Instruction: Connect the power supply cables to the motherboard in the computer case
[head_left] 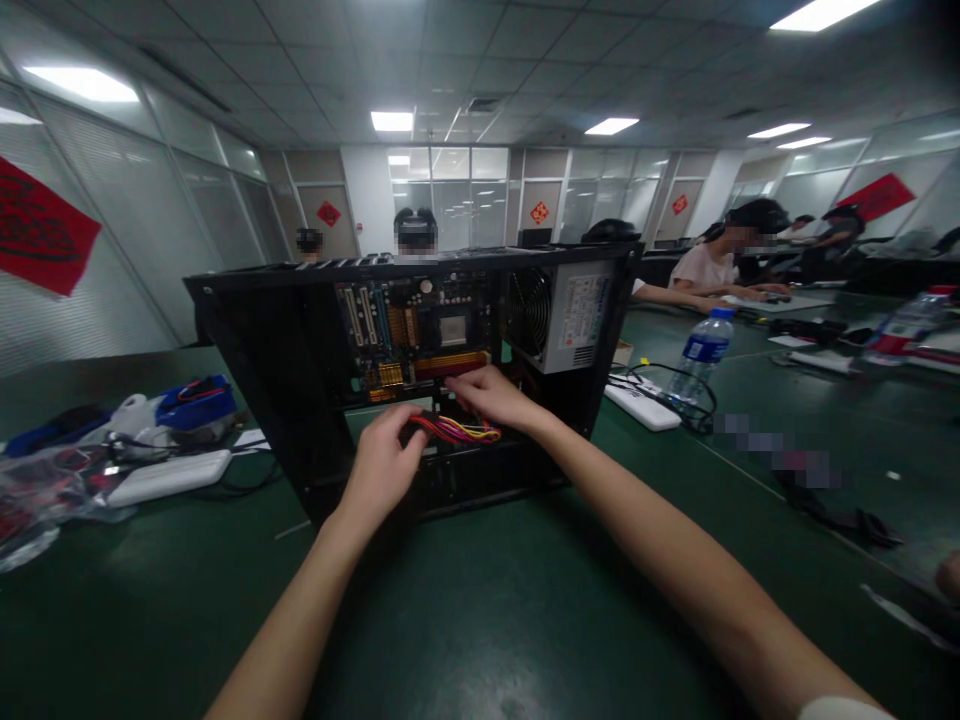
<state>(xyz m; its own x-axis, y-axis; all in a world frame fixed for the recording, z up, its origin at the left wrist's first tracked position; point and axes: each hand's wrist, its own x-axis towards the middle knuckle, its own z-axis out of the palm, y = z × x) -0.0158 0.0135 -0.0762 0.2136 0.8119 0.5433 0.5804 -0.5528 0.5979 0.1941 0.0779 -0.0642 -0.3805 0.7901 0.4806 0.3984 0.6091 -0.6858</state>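
Note:
An open black computer case (255, 400) stands upright on the green table, its open side facing me. Inside it are a motherboard (427, 320) and, at the upper right, a silver power supply (581, 315). My left hand (386, 445) is closed on a bundle of coloured power cables (457, 431) in the lower part of the case. Just below the motherboard's edge, my right hand (491, 395) has its fingers pinched together. What lies between those fingertips is too small and dark to make out.
Left of the case lie a white power strip (172, 478), clear plastic bags (45, 490) and a blue pouch (195, 403). On the right are another white power strip (643, 402), a water bottle (701, 355) and black cables. A person (720, 255) sits farther back at the right.

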